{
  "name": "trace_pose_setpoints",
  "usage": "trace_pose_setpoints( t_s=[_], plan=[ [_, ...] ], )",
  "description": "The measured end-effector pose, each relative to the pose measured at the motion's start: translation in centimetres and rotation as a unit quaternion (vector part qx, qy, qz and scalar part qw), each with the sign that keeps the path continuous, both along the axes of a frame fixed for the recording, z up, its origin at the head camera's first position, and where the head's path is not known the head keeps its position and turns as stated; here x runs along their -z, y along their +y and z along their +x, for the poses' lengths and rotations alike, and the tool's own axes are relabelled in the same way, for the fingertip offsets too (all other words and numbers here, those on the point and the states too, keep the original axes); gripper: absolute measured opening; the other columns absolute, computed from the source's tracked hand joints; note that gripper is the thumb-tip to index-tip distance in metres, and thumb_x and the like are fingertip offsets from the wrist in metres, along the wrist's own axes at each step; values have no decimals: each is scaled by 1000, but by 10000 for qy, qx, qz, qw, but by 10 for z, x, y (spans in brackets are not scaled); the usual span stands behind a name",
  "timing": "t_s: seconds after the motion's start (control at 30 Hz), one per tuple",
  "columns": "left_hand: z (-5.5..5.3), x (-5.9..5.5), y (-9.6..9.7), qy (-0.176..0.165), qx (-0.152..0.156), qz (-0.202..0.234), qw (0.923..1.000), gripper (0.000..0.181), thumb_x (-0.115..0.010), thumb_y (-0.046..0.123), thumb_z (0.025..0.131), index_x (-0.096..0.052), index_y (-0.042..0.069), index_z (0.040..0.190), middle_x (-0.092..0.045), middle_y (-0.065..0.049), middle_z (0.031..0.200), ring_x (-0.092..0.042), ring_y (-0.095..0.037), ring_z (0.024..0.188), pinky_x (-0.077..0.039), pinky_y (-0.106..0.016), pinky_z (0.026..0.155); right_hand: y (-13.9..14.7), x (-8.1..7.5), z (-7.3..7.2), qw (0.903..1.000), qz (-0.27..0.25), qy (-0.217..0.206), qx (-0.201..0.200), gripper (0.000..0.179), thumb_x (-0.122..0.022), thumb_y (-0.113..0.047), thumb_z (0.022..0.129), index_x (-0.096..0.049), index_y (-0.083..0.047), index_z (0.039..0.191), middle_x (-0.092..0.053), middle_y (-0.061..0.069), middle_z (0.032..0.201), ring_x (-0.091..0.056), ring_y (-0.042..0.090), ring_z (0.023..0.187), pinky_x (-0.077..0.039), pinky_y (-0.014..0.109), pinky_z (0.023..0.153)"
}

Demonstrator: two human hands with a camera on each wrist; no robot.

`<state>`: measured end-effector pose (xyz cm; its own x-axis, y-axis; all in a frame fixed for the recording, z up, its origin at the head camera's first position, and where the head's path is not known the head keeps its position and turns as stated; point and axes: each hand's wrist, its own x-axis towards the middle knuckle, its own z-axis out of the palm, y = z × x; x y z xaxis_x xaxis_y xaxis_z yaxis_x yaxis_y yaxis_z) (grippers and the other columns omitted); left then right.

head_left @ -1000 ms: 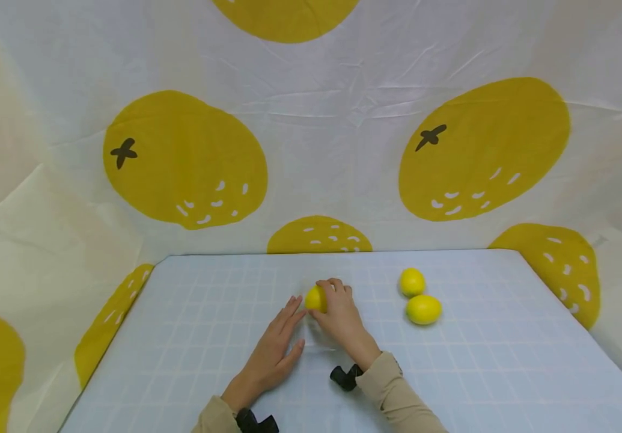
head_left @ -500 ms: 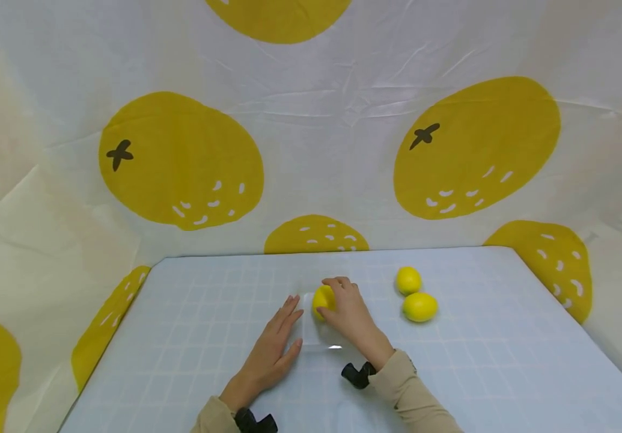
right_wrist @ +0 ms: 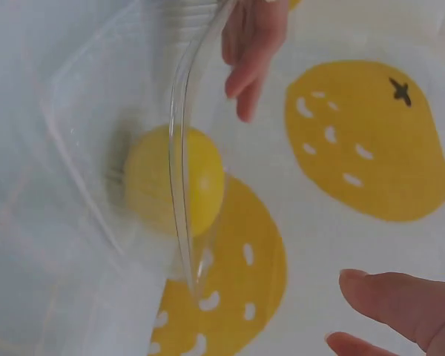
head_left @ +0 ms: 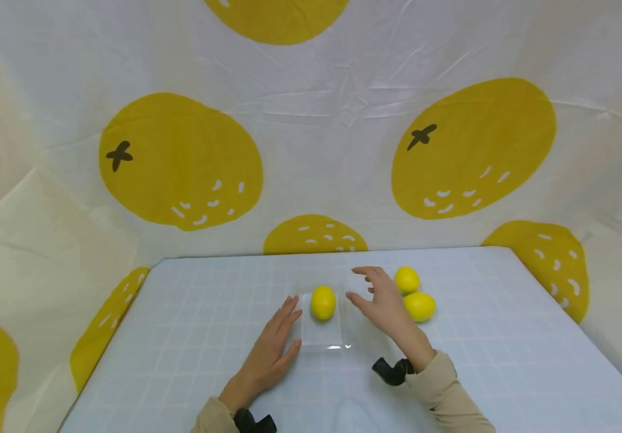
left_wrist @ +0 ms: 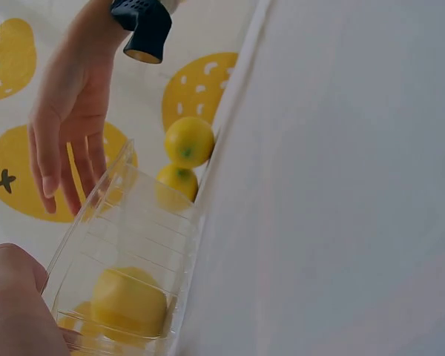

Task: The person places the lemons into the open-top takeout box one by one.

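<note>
A clear plastic container (head_left: 321,340) stands mid-table, with one yellow lemon (head_left: 323,302) lying inside toward its far end. My left hand (head_left: 268,355) rests along the container's left side, fingers extended; in the left wrist view its thumb (left_wrist: 15,297) lies by the rim. Between the container and two loose lemons, my right hand (head_left: 386,307) hovers with thumb and fingers spread, holding nothing. One loose lemon (head_left: 406,280) sits behind the other lemon (head_left: 420,307), which the right hand partly overlaps in the head view. The right wrist view shows the contained lemon (right_wrist: 208,178) through the clear wall.
A pale checked cloth covers the table (head_left: 197,313). Behind it hangs a white curtain (head_left: 321,150) printed with large yellow fruit. Near the front edge a faint clear curved outline (head_left: 355,402) shows; its kind is unclear.
My right hand has let go of the lemon, which now lies in the container, and has moved right toward the two loose lemons. The left hand has stayed nearly still.
</note>
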<state>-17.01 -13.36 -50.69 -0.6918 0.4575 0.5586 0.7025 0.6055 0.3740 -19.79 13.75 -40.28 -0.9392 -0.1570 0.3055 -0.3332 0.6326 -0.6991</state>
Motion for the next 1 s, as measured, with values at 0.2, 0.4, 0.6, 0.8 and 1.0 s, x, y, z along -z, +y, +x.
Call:
trace_pose_setpoints(
  t_s=[0.2,0.4,0.6,0.8,1.0],
  plan=[
    [0,2,0,-13,-30,-35,10000,51,-53,22,97,-46,3,144,-28,-12,161,-26,-32,147,-33,-60,109,34,-7,7,9985,-66,414,358,45,-76,-11,87,-59,-2,128,-58,19,127,-58,38,110,-53,53,91],
    [-1,3,0,-26,-50,-52,10000,51,-52,22,97,-47,3,143,-28,-11,161,-25,-32,148,-33,-60,109,68,-5,13,9947,-192,677,752,41,-73,-9,89,-59,1,127,-59,21,125,-58,42,109,-51,58,91],
    [0,3,0,-134,-94,-59,9998,51,-52,23,98,-46,3,145,-26,-9,162,-24,-30,148,-32,-60,110,92,9,18,9918,-102,512,1163,42,-70,-15,91,-57,2,128,-56,25,126,-55,44,109,-49,59,90],
    [0,3,0,-111,-77,-11,9999,51,-52,22,97,-46,2,143,-28,-12,161,-24,-31,148,-32,-60,110,101,32,19,9889,244,-211,1448,56,-70,-21,91,-49,6,135,-44,33,135,-44,50,115,-40,61,92],
    [0,2,0,-109,-67,-25,9999,51,-52,22,98,-46,3,144,-28,-11,161,-24,-30,148,-32,-58,111,101,48,20,9841,523,-619,1579,73,-72,-31,88,-40,8,141,-37,36,140,-37,54,115,-31,64,91]
  ],
)
